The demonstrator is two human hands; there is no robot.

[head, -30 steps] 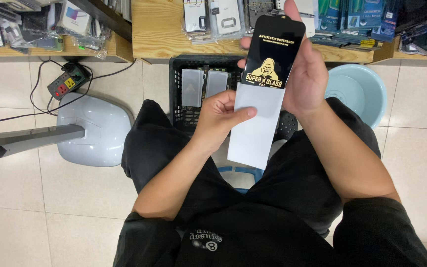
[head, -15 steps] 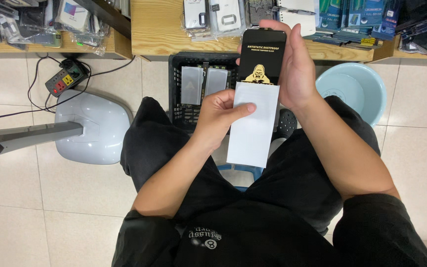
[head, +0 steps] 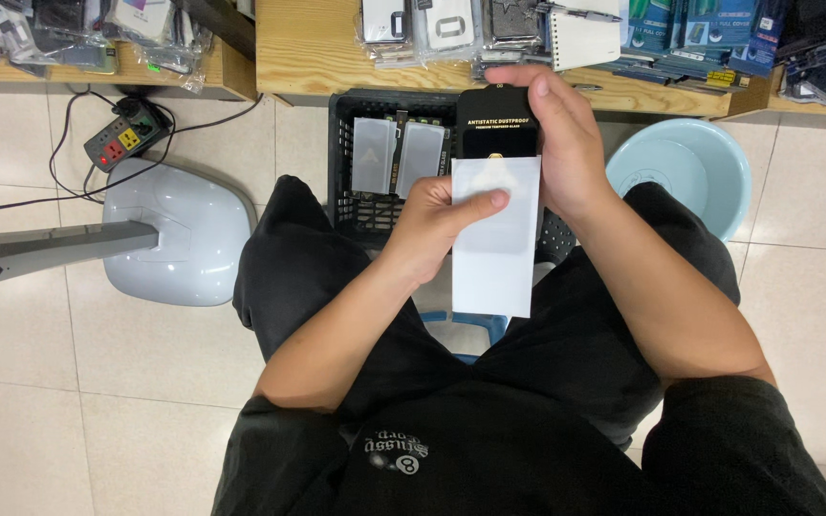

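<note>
White and flat, a paper sleeve (head: pixel 495 248) sits over the lower part of a black package (head: pixel 497 122), above the lap of a seated person in black clothes. Closed around the sleeve's left edge, the left hand (head: pixel 440 222) lays its thumb across the front. Gripping the black package from the right side, the right hand (head: pixel 558 143) curls its fingers over the top edge. Just behind both hands a black plastic crate (head: pixel 356 153) stands on the tiled floor, holding two clear packets (head: pixel 396 157). A pale blue basin (head: pixel 692 170) rests to the right, a grey fan base (head: pixel 176 229) to the left, and a power strip (head: pixel 119 136) lies near the wooden shelf (head: pixel 308 48)
</note>
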